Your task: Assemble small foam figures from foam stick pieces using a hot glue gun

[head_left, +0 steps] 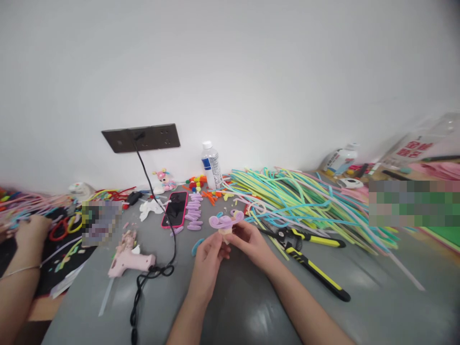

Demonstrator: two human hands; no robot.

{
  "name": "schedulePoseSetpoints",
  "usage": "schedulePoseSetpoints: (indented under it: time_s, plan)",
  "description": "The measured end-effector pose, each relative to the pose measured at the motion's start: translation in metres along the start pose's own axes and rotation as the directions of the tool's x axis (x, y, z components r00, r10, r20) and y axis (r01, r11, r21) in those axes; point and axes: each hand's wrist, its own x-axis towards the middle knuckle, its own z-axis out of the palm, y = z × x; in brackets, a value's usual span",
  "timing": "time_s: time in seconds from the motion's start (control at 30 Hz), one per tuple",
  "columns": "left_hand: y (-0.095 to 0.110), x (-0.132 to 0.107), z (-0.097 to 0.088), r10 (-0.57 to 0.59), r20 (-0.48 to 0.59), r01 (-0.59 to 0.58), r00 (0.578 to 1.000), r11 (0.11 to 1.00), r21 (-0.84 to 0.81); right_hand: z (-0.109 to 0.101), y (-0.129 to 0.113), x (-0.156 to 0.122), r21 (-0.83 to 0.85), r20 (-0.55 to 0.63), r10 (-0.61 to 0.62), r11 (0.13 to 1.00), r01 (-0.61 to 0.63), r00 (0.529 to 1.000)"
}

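Both hands meet over the middle of the grey table around a small craft piece [225, 222] with fuzzy lilac curls on top and a cream-coloured lower part. My left hand [211, 250] pinches its lower part from the left. From the right, the fingers of my right hand [247, 242] are closed on it too; fingertips hide some of its underside. A blue fuzzy piece [197, 246] lies beside my left hand. Just right of my right hand are pliers [305, 258] with yellow-and-black handles, spread apart. Short lilac fuzzy pieces [194, 211] lie in a column behind my left hand.
A pink glue gun [131, 262] and its black cord [172, 239] lie left, near a pink-edged phone [175, 210]. A clear bottle [212, 167] stands by the wall. Long pastel pipe cleaners [305, 201] spread rightward. Another person's arm [25, 263] reaches in at far left.
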Motion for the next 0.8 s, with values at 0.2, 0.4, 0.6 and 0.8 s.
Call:
schedulePoseSetpoints:
  time_s: [0.2,0.4,0.6,0.8]
  plan:
    - [0.0,0.002,-0.003,0.07,-0.008,-0.068,0.998,0.988,0.141,0.0,-0.001,0.0,0.067,0.049,0.002,0.998,-0.006,0.999]
    - [-0.001,0.003,-0.004,0.096,-0.032,-0.092,0.995,0.987,0.129,-0.001,-0.002,0.0,0.092,0.069,0.026,0.995,-0.032,0.997]
    - [-0.006,0.003,-0.006,0.071,-0.013,-0.069,0.997,0.99,0.124,0.002,-0.001,0.0,0.143,0.003,-0.01,0.99,0.009,1.0]
    - [-0.011,0.004,-0.007,0.095,-0.027,-0.089,0.995,0.982,0.164,0.006,0.005,0.0,0.149,-0.035,0.041,0.988,-0.035,0.999]
